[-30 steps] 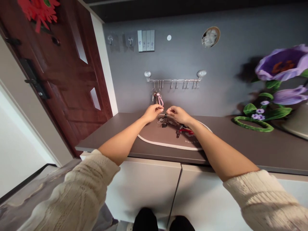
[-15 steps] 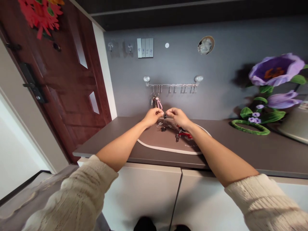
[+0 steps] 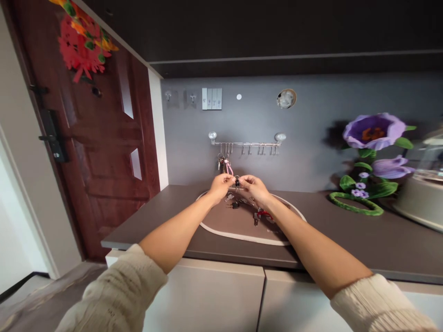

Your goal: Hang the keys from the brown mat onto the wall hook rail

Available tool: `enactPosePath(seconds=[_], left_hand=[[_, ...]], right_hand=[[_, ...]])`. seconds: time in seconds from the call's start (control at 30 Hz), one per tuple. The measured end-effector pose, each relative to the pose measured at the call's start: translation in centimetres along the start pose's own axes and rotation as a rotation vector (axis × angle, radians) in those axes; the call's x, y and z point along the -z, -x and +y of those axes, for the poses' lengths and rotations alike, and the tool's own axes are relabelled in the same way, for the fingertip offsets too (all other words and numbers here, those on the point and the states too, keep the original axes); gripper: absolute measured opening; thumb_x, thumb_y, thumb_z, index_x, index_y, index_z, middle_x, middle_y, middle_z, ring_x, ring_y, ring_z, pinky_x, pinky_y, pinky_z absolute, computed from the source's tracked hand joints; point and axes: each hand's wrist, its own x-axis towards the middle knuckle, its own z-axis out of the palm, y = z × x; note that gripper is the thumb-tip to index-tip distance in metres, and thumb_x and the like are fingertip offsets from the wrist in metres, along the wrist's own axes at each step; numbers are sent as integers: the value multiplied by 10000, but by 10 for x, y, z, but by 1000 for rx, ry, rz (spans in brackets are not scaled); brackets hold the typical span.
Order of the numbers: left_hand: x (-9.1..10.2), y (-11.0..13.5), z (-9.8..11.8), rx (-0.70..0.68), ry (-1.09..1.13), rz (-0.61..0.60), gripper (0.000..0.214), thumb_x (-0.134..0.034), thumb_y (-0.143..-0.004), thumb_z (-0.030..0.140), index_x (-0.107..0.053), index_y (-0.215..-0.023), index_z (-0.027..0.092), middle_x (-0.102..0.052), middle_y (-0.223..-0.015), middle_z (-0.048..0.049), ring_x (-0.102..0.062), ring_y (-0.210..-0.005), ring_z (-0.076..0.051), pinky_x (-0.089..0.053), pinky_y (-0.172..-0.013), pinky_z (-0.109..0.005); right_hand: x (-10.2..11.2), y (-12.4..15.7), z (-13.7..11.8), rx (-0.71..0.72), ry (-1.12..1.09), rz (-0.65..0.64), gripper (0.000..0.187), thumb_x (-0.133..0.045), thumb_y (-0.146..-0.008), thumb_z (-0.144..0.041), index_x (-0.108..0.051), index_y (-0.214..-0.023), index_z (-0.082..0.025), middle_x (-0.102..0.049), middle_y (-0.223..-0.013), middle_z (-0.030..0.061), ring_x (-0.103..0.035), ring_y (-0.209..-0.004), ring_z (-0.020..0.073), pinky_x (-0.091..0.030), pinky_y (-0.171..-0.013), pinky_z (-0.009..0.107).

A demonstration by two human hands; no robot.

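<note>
Pinched between the fingertips of my left hand [image 3: 221,186] and my right hand [image 3: 255,188] is a small key ring with dark keys [image 3: 237,183] hanging from it. Both hands are closed on the ring, above an oval brown mat [image 3: 221,227] with a pale rim. On the mat below lie a black-headed key [image 3: 236,205] and a silver key [image 3: 230,197]. A red strap [image 3: 265,214] with a key [image 3: 256,220] beside it lies under my right forearm, partly hidden. Behind my left hand, keys [image 3: 220,163] and a pink loop [image 3: 229,167] hang from a clear hook rail [image 3: 245,144].
Light switches [image 3: 212,98] and clear hooks [image 3: 193,97] are on the grey wall. Purple fabric flowers [image 3: 374,131] and a pale, round-based object [image 3: 418,200] stand at the right. A dark shelf [image 3: 277,32] overhangs the counter [image 3: 166,216]. A red-brown door [image 3: 104,175] is left.
My view has tilted upward, so the wall, counter and hands appear lower. Both hands still hold the key ring over the mat, and its ring now shows more clearly between the fingers.
</note>
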Motion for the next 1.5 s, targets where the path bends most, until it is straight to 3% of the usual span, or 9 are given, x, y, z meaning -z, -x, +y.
enactPosePath(seconds=[0.23,0.47,0.63,0.9,1.2,1.5], left_hand=[[1,-3,0,-121,-35,47,144,-560,-695,259,-589,-742,126,-612,-722,-33,-534,-672,-115,-401,-690,-250],[4,-6,3,-143,-71,177,161,-492,-742,261,-579,-742,127,-596,-700,-31,-501,-617,-100,-387,-636,-229],[6,-11,-3,-118,-120,257,173,-475,-754,275,-579,-736,138,-588,-680,-25,-474,-587,-100,-367,-592,-224],[8,-16,-8,-89,-186,331,173,-468,-762,270,-578,-712,145,-587,-656,-22,-474,-564,-97,-361,-567,-218],[13,-20,-9,-82,-249,392,177,-460,-771,270,-572,-710,148,-598,-663,-25,-497,-574,-101,-370,-580,-218],[18,-21,-10,-54,-302,433,176,-455,-775,272,-573,-715,156,-603,-689,-32,-507,-615,-113,-371,-604,-226]], right_hand=[[-5,-11,5,131,40,8,213,-582,-672,-358,-512,-698,-159,-490,-654,-32,-428,-617,84,-365,-659,234],[-6,-41,-13,148,-75,43,174,-588,-690,-312,-493,-698,-167,-495,-629,-41,-475,-604,78,-404,-670,226],[-12,-64,-29,40,-160,87,106,-506,-777,-198,-464,-683,-168,-459,-552,-55,-513,-555,68,-451,-650,228],[-30,-91,-44,-176,-270,126,190,-348,-839,-66,-483,-744,-160,-563,-616,-15,-576,-539,66,-508,-601,237],[-41,-110,-45,-335,-287,207,152,-382,-835,-73,-490,-784,-167,-489,-502,-34,-523,-461,61,-518,-527,210],[-44,-117,-40,-362,-287,244,151,-400,-835,-81,-458,-728,-170,-444,-486,-44,-502,-444,51,-522,-535,219]])
